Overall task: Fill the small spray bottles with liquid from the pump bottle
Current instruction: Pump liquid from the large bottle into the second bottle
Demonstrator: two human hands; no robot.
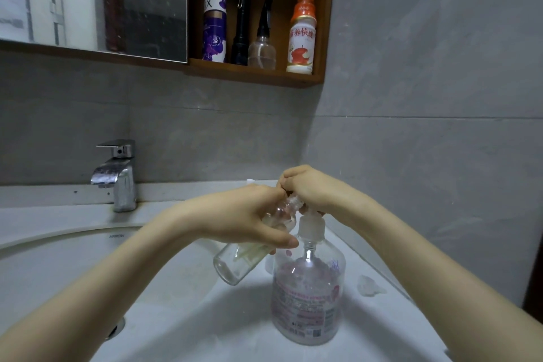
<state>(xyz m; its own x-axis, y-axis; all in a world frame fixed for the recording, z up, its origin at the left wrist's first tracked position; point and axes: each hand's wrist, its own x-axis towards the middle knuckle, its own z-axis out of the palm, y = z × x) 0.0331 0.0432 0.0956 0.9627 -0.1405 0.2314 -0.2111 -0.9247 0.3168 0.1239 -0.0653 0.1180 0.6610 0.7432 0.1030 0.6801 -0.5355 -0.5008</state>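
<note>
A large clear pump bottle (307, 294) with a printed label stands on the white counter right of the basin. My right hand (311, 188) curls over its pump head, which is hidden under the fingers. My left hand (244, 220) grips a small clear spray bottle (238, 263), tilted with its open threaded neck up against the pump's spout. Inside the small bottle a pale tube or streak shows near the bottom.
A chrome faucet (119, 173) stands at the back left of the round white basin (58, 258). A wooden wall shelf (258, 73) holds a purple bottle, a black torch, a trigger sprayer and an orange-capped drink. A crumpled clear scrap (368, 285) lies right of the pump bottle.
</note>
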